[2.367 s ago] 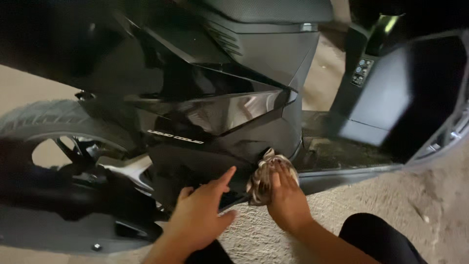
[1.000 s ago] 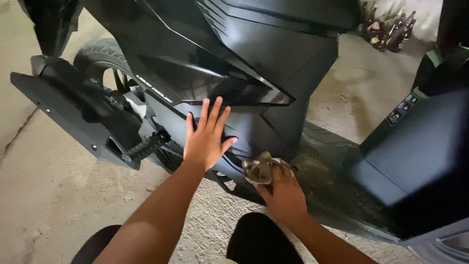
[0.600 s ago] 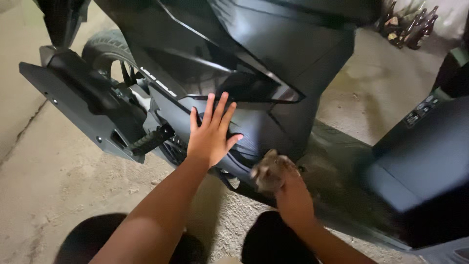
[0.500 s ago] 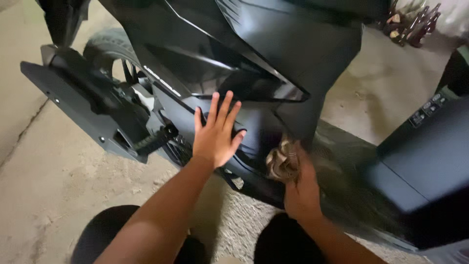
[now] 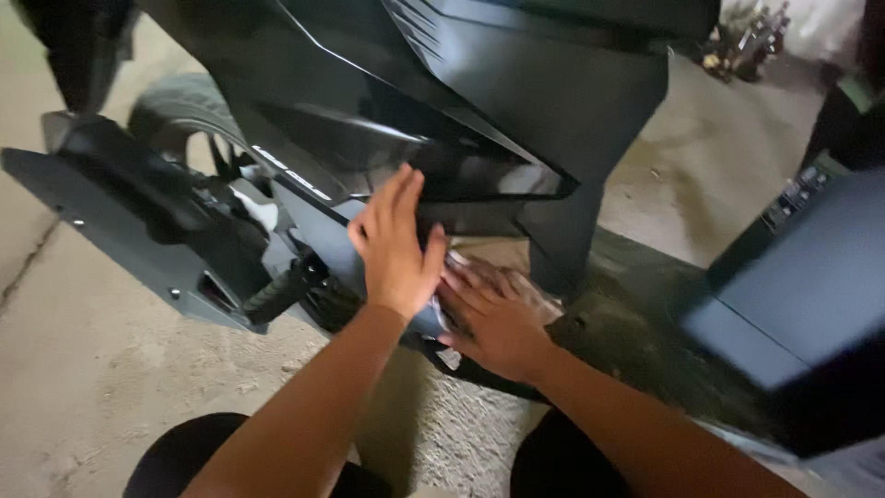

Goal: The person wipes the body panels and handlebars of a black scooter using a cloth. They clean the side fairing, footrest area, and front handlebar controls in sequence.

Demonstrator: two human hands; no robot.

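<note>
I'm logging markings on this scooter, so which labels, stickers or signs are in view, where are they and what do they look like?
Lettering decal: pale slanted strip on the black side panel, left of the left hand.
Sticker cluster: small pale patches on the dark front column, far right, blurred.
No packages or screens.

one camera only, worn on the head, looking steeply down and forward from close range at the side of a black scooter (image 5: pixel 516 111), with both forearms reaching in from the bottom edge and concrete floor (image 5: pixel 83 369) below.
</note>
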